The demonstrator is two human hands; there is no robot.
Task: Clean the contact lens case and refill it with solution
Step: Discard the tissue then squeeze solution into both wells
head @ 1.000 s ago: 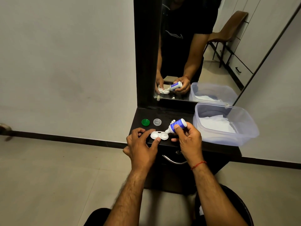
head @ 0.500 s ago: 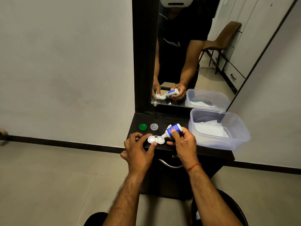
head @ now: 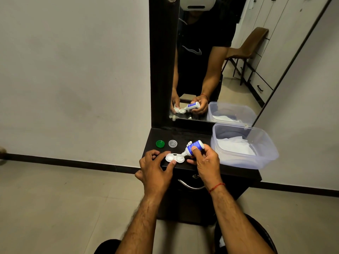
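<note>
A white two-well contact lens case [head: 174,158] lies uncapped on the dark cabinet top [head: 183,136]. My left hand [head: 156,171] pinches its left well between thumb and fingers. My right hand [head: 205,162] grips a small blue-and-white solution bottle [head: 194,146], tilted down to the left with its nozzle over the case's right well. A green cap [head: 160,143] and a clear cap [head: 172,143] rest on the top behind the case.
A clear plastic tub [head: 264,158] with white tissue inside sits at the right of the cabinet top. A mirror [head: 211,61] stands behind, against the wall. Below the top is a drawer with a metal handle [head: 190,186]. Tiled floor lies to the left.
The view has tipped up a little, so cabinet and hands sit lower in the frame. Both hands keep their hold, with the bottle still tilted over the right well.
</note>
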